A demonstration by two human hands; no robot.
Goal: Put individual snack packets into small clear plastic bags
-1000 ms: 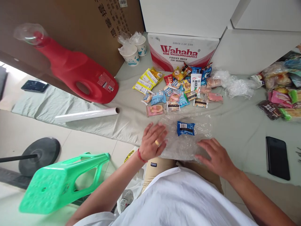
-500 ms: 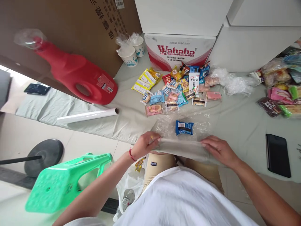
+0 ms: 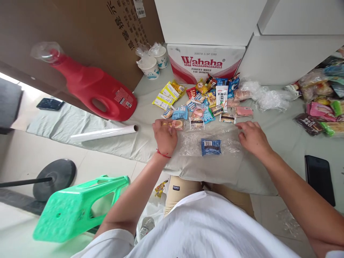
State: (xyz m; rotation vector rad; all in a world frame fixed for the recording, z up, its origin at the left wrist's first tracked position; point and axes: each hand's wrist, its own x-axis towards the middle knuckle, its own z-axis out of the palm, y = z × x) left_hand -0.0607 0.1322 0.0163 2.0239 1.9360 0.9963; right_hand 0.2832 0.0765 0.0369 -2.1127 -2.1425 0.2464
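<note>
Across the cloth-covered surface (image 3: 279, 143), both hands have moved forward from the clear film's (image 3: 188, 145) near edge to its sides. The left hand (image 3: 164, 138) bends over a pink packet (image 3: 177, 124); whether it grips anything, I cannot tell. The right hand (image 3: 254, 138), fingers loosely parted, is nearer the blue packet (image 3: 211, 147), which lies between them, long axis running left to right.

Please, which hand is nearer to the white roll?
Left. The left hand is to the right of the white roll; the right hand is much farther right, beyond the blue packet.
</note>
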